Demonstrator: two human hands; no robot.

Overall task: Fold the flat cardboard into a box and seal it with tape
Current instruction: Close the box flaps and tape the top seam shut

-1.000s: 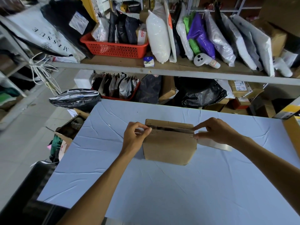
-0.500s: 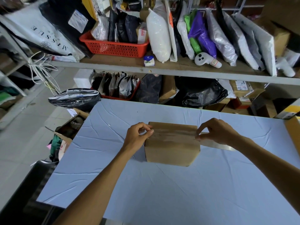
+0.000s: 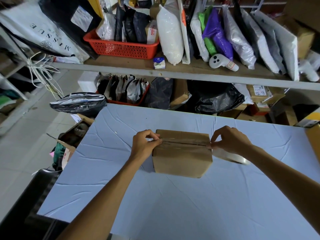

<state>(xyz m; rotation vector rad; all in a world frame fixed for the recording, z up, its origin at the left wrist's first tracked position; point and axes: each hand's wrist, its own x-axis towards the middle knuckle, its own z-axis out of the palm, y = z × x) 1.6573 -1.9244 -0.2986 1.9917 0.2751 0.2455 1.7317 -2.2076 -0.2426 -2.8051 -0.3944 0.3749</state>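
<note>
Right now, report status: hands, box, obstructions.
Left hand pinching tape end at box's left edge; right hand pinching tape at right edge. Cardboard box upright, tape along top seam. Nothing in the way.

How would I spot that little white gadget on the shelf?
Look along the wooden shelf behind the table, right of the red basket. Below the purple bag lies the white gadget, the only hard thing there, with dark buttons on its round head.

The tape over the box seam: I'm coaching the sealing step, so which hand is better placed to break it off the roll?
Probably the right hand: it pinches the tape at the box edge beside the roll. The left hand pins the far end.
</note>
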